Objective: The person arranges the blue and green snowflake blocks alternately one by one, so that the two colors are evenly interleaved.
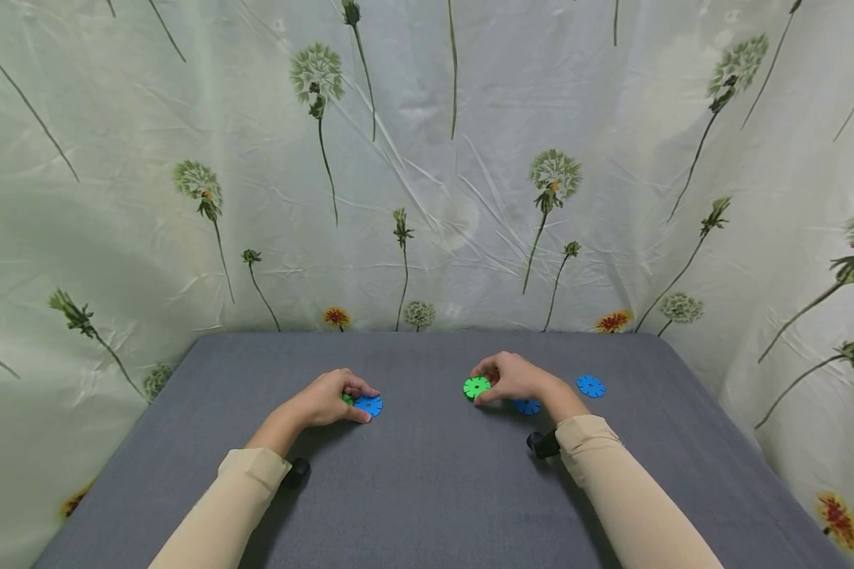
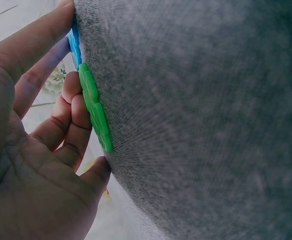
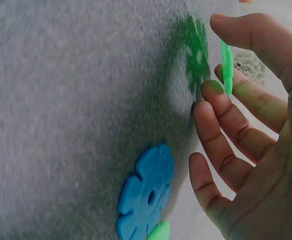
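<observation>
My left hand [image 1: 327, 397] has its thumb and fingertips at opposite edges of a blue flower-shaped disc [image 1: 372, 406] lying on the table. Close beside that one, under the same hand, is a green notched disc [image 2: 95, 110], partly hidden in the head view. My right hand [image 1: 515, 378] pinches another green notched disc [image 1: 478, 387] between thumb and fingers. In the right wrist view this green disc [image 3: 226, 67] stands edge-on, just off the cloth, which shows a green tint below it. Flat beneath the right hand lies a blue disc [image 3: 146, 192].
Farther right on the grey table [image 1: 427, 490] lies one more blue disc [image 1: 591, 386]. A bit of green disc [image 3: 159, 231] pokes out beside the blue one in the right wrist view. A pale curtain with dandelion prints [image 1: 455, 237] hangs behind the table and along its sides.
</observation>
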{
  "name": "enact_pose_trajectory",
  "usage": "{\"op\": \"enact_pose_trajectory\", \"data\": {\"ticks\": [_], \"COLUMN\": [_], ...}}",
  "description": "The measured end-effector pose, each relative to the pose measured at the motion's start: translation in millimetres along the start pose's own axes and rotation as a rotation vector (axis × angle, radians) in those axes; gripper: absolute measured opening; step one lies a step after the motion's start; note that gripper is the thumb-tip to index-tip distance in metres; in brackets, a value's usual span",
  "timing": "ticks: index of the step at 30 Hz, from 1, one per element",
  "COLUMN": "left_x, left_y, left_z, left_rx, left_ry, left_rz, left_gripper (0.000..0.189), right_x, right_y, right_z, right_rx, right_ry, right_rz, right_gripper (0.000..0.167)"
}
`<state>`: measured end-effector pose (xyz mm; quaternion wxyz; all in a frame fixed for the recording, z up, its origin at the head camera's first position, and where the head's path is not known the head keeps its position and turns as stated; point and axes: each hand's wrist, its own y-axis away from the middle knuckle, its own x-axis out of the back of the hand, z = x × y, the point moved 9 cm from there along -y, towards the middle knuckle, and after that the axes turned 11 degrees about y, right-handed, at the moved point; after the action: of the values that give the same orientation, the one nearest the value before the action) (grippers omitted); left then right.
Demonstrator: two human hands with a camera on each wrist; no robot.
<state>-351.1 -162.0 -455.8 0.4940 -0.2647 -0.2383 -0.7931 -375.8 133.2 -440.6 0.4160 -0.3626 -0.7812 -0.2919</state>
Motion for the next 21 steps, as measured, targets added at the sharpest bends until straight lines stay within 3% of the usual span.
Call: {"op": "enact_pose_trajectory", "data": {"ticks": [21], "left_x": [0.2], "left_y": [0.4], "left_z": [-3.6], "left_rx": [0.023], "left_ry": [0.014], "left_rz": [0.016], "left_gripper": [0.038], "right_x": [-10], "right_y": [-7.3], "right_z": [-28], "right_rx": [0.068], "right_ry": [0.013], "right_rz": [0.011], "right_gripper": [0.049]}}
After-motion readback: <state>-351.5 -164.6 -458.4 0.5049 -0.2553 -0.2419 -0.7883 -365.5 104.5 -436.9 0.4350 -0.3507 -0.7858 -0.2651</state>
